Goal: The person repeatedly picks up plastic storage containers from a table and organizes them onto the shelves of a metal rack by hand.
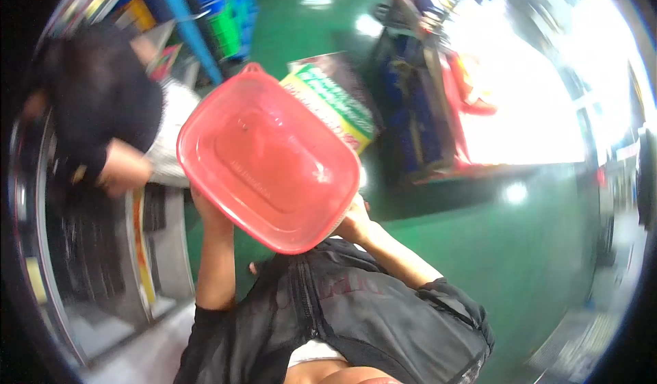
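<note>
A red plastic container point(267, 158), rounded and rectangular, is held up in front of my chest, tilted, its broad face towards the camera. My left hand point(205, 202) grips its lower left side, with the fingers mostly hidden behind it. At its lower right edge my right hand point(354, 221) holds the rim, fingers partly out of sight beneath. Behind the container shows a green, yellow and white printed packet or sheet point(332, 103); whether a hand touches it cannot be made out.
A person in dark clothing point(102, 96) leans in at the left, beside grey shelving point(168, 247). Blue and green crates point(226, 24) stand at the upper left. A brightly lit table with a red edge point(520, 161) is at the right, over the green floor point(479, 247).
</note>
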`<action>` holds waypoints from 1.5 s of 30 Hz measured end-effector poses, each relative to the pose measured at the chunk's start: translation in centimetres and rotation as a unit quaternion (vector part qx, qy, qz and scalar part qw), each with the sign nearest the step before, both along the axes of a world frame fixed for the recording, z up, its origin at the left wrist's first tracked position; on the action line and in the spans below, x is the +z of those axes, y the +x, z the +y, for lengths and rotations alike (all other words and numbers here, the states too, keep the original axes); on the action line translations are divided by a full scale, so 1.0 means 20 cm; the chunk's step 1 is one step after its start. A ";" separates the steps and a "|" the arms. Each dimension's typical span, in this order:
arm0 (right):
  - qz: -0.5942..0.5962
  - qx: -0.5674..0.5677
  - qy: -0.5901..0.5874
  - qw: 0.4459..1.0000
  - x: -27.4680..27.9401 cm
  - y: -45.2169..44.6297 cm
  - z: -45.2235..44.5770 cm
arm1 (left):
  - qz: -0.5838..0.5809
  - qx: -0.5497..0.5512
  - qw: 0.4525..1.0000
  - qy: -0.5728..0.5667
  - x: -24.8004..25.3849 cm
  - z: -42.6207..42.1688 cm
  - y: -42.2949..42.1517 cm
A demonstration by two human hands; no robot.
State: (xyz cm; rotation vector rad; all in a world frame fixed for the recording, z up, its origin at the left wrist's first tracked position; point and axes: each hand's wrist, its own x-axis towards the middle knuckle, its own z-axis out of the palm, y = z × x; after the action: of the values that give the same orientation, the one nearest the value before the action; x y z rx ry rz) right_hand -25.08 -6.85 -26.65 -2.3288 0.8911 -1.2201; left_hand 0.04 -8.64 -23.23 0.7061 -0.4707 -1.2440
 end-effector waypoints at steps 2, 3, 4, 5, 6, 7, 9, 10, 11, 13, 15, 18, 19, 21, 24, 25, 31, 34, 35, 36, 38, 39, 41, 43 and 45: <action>-0.018 -0.046 0.053 0.997 -0.12 -0.41 -0.07 | -0.036 -0.049 0.998 -0.024 0.01 -0.22 -0.50; -0.019 -0.071 0.065 0.995 -0.15 -0.59 -0.09 | -0.024 -0.089 0.996 -0.010 -0.06 -0.34 -0.68; 0.007 -0.102 0.064 0.993 -0.12 -0.81 -0.09 | -0.010 -0.123 0.992 0.001 -0.19 -0.46 -0.87; 0.030 -0.136 0.005 0.990 -0.18 -1.06 -0.13 | 0.002 -0.153 0.988 0.028 -0.31 -0.56 -1.09; 0.059 -0.177 -0.024 0.982 -0.16 -1.21 -0.11 | -0.081 -0.224 0.970 0.039 -0.48 -0.67 -1.22; 0.058 -0.232 0.004 0.971 -0.13 -1.37 -0.11 | -0.045 -0.279 0.958 0.044 -0.44 -0.74 -1.46; 0.051 -0.325 0.035 0.944 -0.16 -1.63 -0.08 | 0.017 -0.385 0.921 0.063 -0.36 -0.87 -1.94; 0.046 -0.363 0.040 0.930 -0.23 -1.76 -0.05 | 0.031 -0.427 0.901 0.065 -0.48 -0.94 -2.12; 0.041 -0.398 0.045 0.915 -0.30 -1.86 -0.05 | 0.042 -0.468 0.880 0.068 -0.59 -1.00 -2.31; 0.074 -0.472 0.020 0.878 -0.38 -2.03 -0.04 | 0.087 -0.544 0.831 0.081 -0.72 -1.10 -2.68; 0.099 -0.529 0.004 0.843 -0.43 -2.15 -0.05 | 0.047 -0.547 0.830 0.098 -0.79 -1.15 -3.00; 0.092 -0.608 0.001 0.789 -0.51 -2.25 -0.10 | 0.066 -0.564 0.813 0.128 -0.87 -1.20 -3.38; 0.081 -0.626 0.004 0.776 -0.53 -2.26 -0.12 | 0.067 -0.586 0.796 0.138 -0.88 -1.21 -3.47; 0.049 -0.659 0.028 0.750 -0.57 -2.29 -0.16 | 0.057 -0.625 0.759 0.173 -0.94 -1.25 -3.63; -0.002 -0.689 0.040 0.723 -0.64 -2.32 -0.28 | -0.050 -0.638 0.760 0.114 -0.93 -1.30 -3.78; 0.007 -0.708 0.031 0.706 -0.67 -2.33 -0.32 | -0.093 -0.607 0.782 0.108 -0.90 -1.29 -3.77; 0.067 -0.745 0.047 0.662 -0.75 -2.47 -0.67 | -0.311 -0.426 0.846 -0.076 -0.79 -1.40 -3.35; 0.137 -0.731 0.034 0.668 -0.72 -2.52 -0.77 | -0.353 -0.436 0.827 -0.033 -0.85 -1.28 -2.77; 0.151 -0.726 0.060 0.668 -0.73 -2.53 -0.77 | -0.339 -0.420 0.842 -0.015 -0.86 -1.21 -2.57; 0.168 -0.719 0.088 0.668 -0.74 -2.53 -0.77 | -0.424 -0.406 0.809 -0.003 -0.90 -1.15 -2.34; 0.175 -0.717 0.094 0.668 -0.68 -2.46 -0.75 | -0.434 -0.380 0.810 0.106 -0.84 -0.96 -1.93; 0.213 -0.735 0.079 0.639 -0.68 -2.41 -0.72 | -0.436 -0.351 0.817 0.142 -0.85 -0.86 -1.72; 0.261 -0.743 0.035 0.616 -0.74 -2.38 -0.64 | -0.429 -0.287 0.837 0.182 -0.89 -0.69 -1.42; 0.265 -0.709 0.020 0.653 -0.77 -2.23 -0.62 | -0.415 -0.199 0.866 0.194 -0.95 -0.46 -1.08; 0.260 -0.649 0.041 0.713 -0.68 -1.94 -0.65 | -0.389 -0.123 0.889 0.209 -0.78 -0.26 -0.88</action>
State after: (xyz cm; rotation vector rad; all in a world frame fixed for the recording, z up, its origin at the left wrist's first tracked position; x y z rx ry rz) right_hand -63.93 -19.80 -40.24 -1.7657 2.9857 -0.7189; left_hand -17.63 -13.74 -38.89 1.5755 -0.9877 -1.2779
